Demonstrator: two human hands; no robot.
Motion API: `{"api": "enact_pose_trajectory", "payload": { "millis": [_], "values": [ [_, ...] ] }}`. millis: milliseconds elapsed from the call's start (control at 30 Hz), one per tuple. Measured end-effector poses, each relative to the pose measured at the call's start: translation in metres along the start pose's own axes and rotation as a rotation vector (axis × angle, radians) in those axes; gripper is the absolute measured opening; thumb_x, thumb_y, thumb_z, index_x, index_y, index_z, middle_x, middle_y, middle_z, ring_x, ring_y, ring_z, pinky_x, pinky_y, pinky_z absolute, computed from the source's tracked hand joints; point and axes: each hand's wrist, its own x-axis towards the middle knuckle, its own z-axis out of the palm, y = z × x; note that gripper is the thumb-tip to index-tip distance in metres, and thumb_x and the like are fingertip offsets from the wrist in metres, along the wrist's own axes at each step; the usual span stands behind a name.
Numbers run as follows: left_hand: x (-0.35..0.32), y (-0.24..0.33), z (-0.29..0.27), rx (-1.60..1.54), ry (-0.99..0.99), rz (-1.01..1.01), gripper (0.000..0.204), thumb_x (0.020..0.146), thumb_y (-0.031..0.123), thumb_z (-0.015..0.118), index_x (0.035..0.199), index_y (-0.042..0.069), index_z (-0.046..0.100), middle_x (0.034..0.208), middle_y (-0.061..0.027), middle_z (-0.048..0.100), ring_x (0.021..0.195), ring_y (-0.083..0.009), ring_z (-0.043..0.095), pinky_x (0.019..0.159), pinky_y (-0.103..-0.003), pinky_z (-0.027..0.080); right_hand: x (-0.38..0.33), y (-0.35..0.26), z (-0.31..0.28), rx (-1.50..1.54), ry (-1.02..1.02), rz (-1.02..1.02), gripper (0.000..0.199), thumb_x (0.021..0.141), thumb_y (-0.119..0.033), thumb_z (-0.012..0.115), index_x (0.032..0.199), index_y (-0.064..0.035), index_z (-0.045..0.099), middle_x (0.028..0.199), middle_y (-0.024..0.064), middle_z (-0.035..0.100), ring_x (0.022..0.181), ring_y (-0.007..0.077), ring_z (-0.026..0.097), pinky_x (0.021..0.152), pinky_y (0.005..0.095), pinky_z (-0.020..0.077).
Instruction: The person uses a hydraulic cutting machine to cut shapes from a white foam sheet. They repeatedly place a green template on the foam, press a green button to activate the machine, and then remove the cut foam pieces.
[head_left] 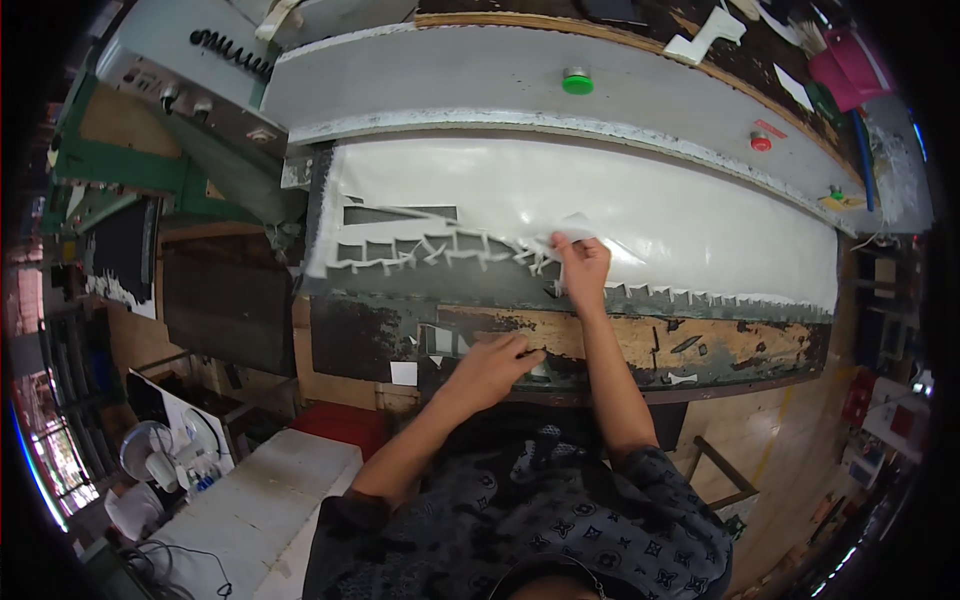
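A glossy white sheet [700,220] lies across the machine's dark bed, its near edge cut into ragged strips and notches. My right hand [587,268] is closed in a pinch on a loose piece of white sheet [572,228] at that edge, near the middle; the piece is slightly blurred. To its left, a thin web of cut-out strips [400,250] still spans the sheet's edge. My left hand [492,368] rests on the worn wooden ledge [620,340] nearer to me, with its fingers apart. Small pale offcuts lie beside it, and nothing shows in its grasp.
Behind the sheet runs a long grey machine beam [420,85] with a green button [577,82] and a red button [760,141]. A grey control box [170,85] stands at the far left. At the far right is a pink container [850,70]. A white-topped table [270,490] stands near left.
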Motion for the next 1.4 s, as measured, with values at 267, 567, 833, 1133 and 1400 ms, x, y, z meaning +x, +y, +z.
{"api": "enact_pose_trajectory", "payload": {
  "millis": [267,567,833,1133,1400],
  "values": [
    [0.033,-0.033,0.001,-0.112,0.245,-0.207,0.063,0.088,0.033,0.079,0.14,0.004,0.058,0.133,-0.0195,0.059,0.127,-0.0406,0.056,0.109,-0.053,0.043,-0.001,0.024,0.016,-0.305,-0.2,-0.046,0.016,0.097,-0.013,0.076,0.105,0.001,0.076,0.088,0.008,0.078,0.078,0.0108,0.069,0.071,0.0268,0.0535],
    [0.037,-0.099,0.044,0.259,0.102,-0.31,0.101,0.097,0.066,0.058,0.164,-0.001,0.025,0.173,-0.0219,0.021,0.16,-0.0404,0.019,0.129,-0.054,0.017,0.035,-0.001,-0.014,-0.069,0.319,-0.183,0.014,0.102,-0.009,0.07,0.104,0.0045,0.068,0.089,0.0056,0.072,0.074,0.0116,0.066,0.067,0.0267,0.0518],
    [0.038,-0.102,0.039,0.263,0.175,-0.261,0.096,0.093,0.059,0.067,0.159,-0.004,0.036,0.168,-0.0232,0.03,0.155,-0.0419,0.029,0.126,-0.057,0.023,0.027,-0.027,-0.062,-0.299,0.677,-0.126,0.013,0.101,-0.008,0.071,0.103,0.0051,0.07,0.095,0.0115,0.075,0.081,0.0169,0.07,0.074,0.0279,0.0555],
    [0.014,-0.079,0.017,0.048,0.253,-0.272,0.082,0.093,0.049,0.074,0.153,0.0,0.047,0.16,-0.0248,0.041,0.148,-0.0432,0.038,0.122,-0.055,0.031,0.009,-0.155,-0.239,-0.303,0.652,-0.383,0.023,0.102,-0.015,0.072,0.109,0.0065,0.068,0.11,0.0169,0.075,0.093,0.0223,0.075,0.084,0.033,0.0619],
    [-0.071,-0.052,0.008,0.041,-0.049,-0.308,0.04,0.08,0.005,0.074,0.119,0.013,0.078,0.128,-0.0128,0.06,0.127,-0.0383,0.051,0.11,-0.05,0.039,-0.06,-0.148,-0.181,-0.03,0.49,-0.169,0.031,0.107,-0.014,0.063,0.128,0.0083,0.058,0.119,0.0274,0.072,0.105,0.0331,0.076,0.089,0.0356,0.0642]
  ]
}}
